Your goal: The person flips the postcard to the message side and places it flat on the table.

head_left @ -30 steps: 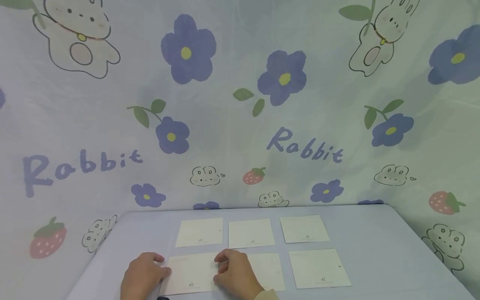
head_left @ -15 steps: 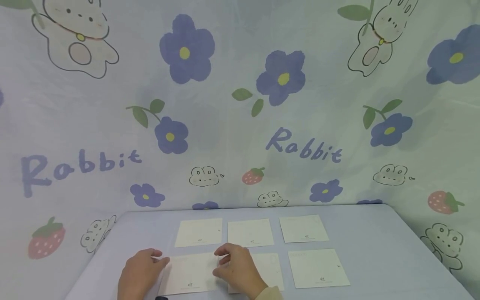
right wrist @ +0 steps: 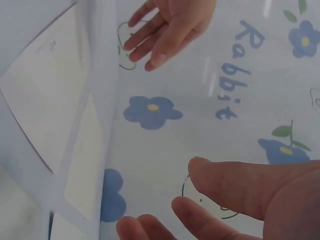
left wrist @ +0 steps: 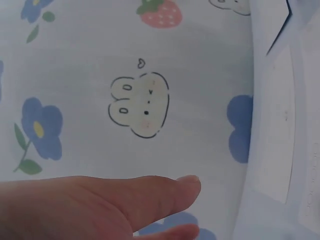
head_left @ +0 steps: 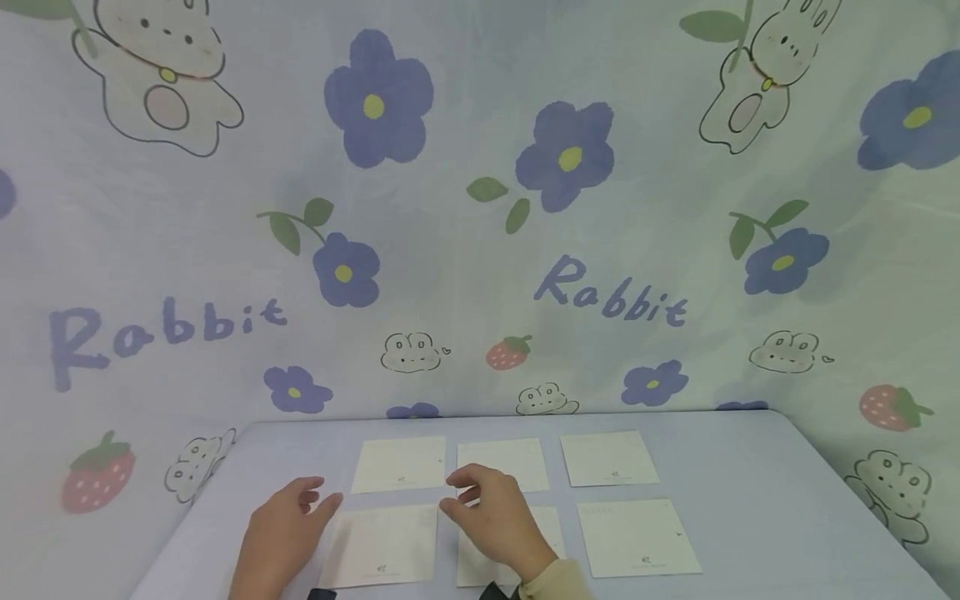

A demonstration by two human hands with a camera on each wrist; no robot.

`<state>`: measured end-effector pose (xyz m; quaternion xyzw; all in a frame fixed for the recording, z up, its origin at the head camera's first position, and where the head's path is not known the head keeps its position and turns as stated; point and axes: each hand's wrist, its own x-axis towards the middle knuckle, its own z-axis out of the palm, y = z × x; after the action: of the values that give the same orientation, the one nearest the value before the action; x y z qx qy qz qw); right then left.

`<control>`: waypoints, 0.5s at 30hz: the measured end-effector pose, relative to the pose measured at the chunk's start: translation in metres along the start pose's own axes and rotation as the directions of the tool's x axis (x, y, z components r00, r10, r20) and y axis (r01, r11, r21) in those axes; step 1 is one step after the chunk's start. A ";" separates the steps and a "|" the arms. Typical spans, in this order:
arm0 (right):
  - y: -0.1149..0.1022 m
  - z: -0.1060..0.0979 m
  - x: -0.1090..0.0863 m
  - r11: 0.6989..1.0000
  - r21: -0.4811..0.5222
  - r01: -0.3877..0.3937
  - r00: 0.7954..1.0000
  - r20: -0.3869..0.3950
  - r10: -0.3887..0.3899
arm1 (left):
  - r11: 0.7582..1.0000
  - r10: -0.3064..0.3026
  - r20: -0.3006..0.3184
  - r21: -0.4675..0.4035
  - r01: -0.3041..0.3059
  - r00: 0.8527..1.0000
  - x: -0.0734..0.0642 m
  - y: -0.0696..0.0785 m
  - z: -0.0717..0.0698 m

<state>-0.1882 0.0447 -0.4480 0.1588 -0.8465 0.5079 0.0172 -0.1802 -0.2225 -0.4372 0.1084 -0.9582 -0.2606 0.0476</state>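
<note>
Cream paper cards lie flat in two rows on the table. My left hand [head_left: 279,533] hovers at the left edge of the front-left card [head_left: 381,546], thumb and fingers apart, holding nothing. My right hand [head_left: 501,521] is above the front-middle card [head_left: 480,567] and covers part of it; it also overlaps the back-middle card [head_left: 517,462]. The right wrist view shows both the right hand [right wrist: 235,200] and the left hand [right wrist: 175,30] lifted with relaxed fingers and nothing between them. In the left wrist view, the left hand's thumb [left wrist: 170,195] points toward the cards.
A back-left card [head_left: 397,467], a back-right card [head_left: 609,458] and a front-right card [head_left: 637,537] complete the rows. The pale table [head_left: 750,483] meets a cloth backdrop [head_left: 465,283] printed with flowers and rabbits.
Both hands have come off the front-left card and risen up and away from the near edge, the right one also shifting a little right. The cards lie where they were.
</note>
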 end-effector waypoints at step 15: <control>0.022 -0.064 -0.004 0.987 -0.147 0.058 0.990 -0.120 -0.076 | 0.994 0.107 0.005 0.025 -0.107 0.994 0.003 -0.002 -0.016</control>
<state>-0.1992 0.1107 -0.4371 0.1534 -0.8720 0.4541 0.0988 -0.1806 -0.2327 -0.4244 0.0571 -0.9659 -0.2457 0.0582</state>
